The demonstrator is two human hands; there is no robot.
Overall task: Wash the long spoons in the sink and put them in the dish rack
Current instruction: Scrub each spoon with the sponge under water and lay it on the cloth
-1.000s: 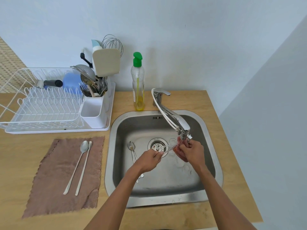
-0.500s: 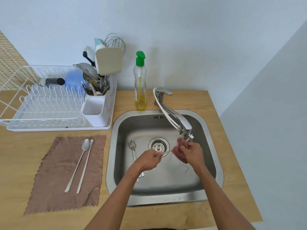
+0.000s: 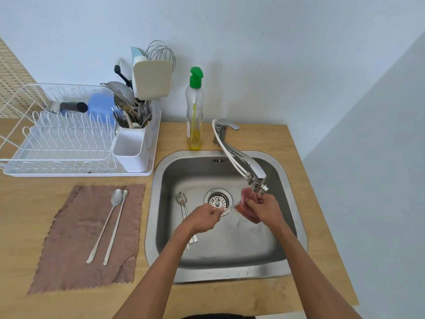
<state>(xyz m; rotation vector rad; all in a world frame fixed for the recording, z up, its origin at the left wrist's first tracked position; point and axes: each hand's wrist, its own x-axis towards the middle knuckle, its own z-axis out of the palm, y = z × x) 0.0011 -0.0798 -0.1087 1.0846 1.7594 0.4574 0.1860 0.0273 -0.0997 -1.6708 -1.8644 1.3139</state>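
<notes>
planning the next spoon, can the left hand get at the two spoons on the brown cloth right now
Probably within reach, but not free: the left hand pinches a spoon over the sink, so it must let go first. Past the sink rim nothing stands between it and the two spoons on the cloth.

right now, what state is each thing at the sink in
left hand, grips long spoon by one end
right hand, grips red scrubber around its other end
loose spoons, lying on the sink floor
paired spoons, side by side on the brown cloth
soap bottle, upright, capped, nearly empty
faucet, swung over sink; flow unclear
</notes>
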